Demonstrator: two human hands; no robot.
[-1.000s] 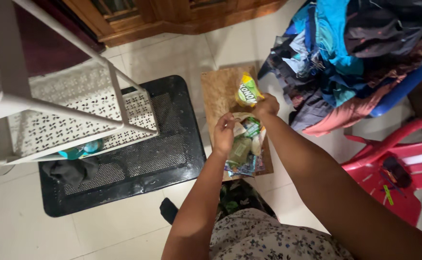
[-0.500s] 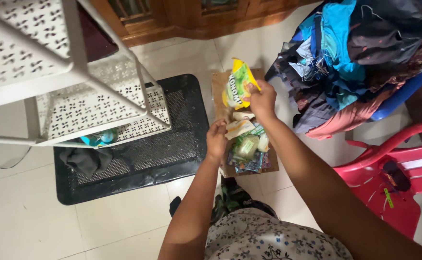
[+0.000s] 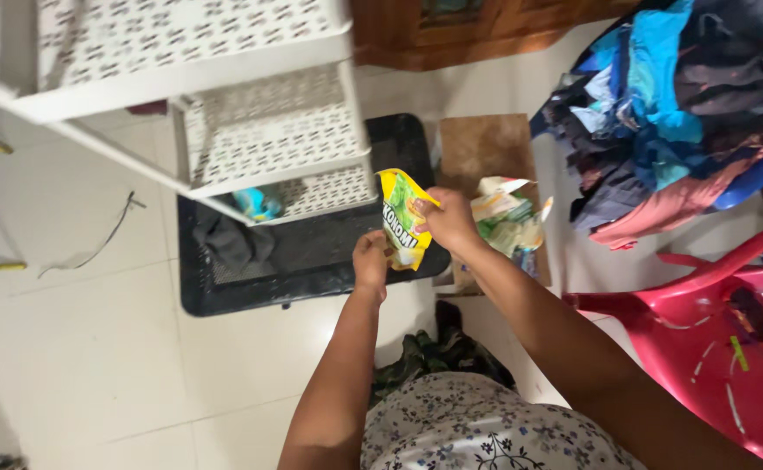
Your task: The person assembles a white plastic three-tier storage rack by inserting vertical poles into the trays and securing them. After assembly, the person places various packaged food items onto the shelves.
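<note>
Pale floor tiles (image 3: 68,348) filled the room, with a dark wooden cabinet (image 3: 468,26) along the far edge at twelve o'clock. A white perforated rack (image 3: 268,130) stood at about eleven o'clock over a black mat (image 3: 312,261), and a small blue-green object (image 3: 258,202) lay on its lowest shelf above a dark cloth (image 3: 234,244). At two o'clock a heap of clothes (image 3: 677,104) in blue, black and salmon was piled up, and a red plastic chair (image 3: 712,339) sat at four o'clock.

The right hand (image 3: 449,222) pinched the top edge of a yellow-and-green sachet (image 3: 401,218), a flat pouch with a crinkled, torn-looking upper corner and large printed lettering running down its face. The left hand (image 3: 370,261) was closed on the sachet's lower edge, so both hands gripped it near the centre, above the mat's near corner. By my judgement the step in hand was the handling of this one pouch, drawn apart from the rest; the next move would call for a steady hold at both ends so the thin film did not slip or spill.

Just to the right, at about one o'clock from the hands, a cluster of small packets (image 3: 508,222), white, green and pale orange, lay on a brown board (image 3: 486,148) on the floor. Their labels were too small to tell apart.
</note>
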